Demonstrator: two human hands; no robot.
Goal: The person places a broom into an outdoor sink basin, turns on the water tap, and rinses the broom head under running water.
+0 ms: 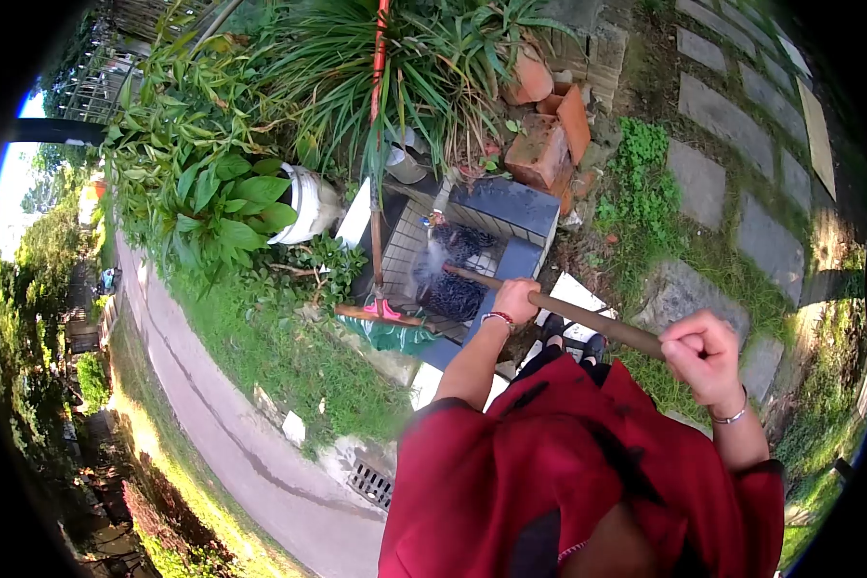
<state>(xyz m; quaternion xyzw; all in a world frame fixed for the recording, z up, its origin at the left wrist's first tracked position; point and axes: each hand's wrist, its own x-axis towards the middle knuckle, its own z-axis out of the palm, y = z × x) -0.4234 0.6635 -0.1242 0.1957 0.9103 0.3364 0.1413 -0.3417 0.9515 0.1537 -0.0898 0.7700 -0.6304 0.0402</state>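
A long brown pole (588,316) slants down into a tiled basin (520,262). My left hand (516,300), with a red bracelet at the wrist, is wrapped round its middle. My right hand (701,356), wearing a silver bracelet, is closed round the upper end. The pole's lower end reaches a dark, stringy mass (456,295) on the basin floor, possibly a mop head. Water (432,262) sprays beside it, below a tap (435,220). Another dark mass (464,243) lies close by in the basin.
A broom (380,310) with a red and brown handle leans at the basin's left. Further left is a white pot (310,204) with leafy plants. Bricks (538,149) are stacked behind the basin. Paving slabs (732,125) lie right; a drain grate (371,484) is lower left.
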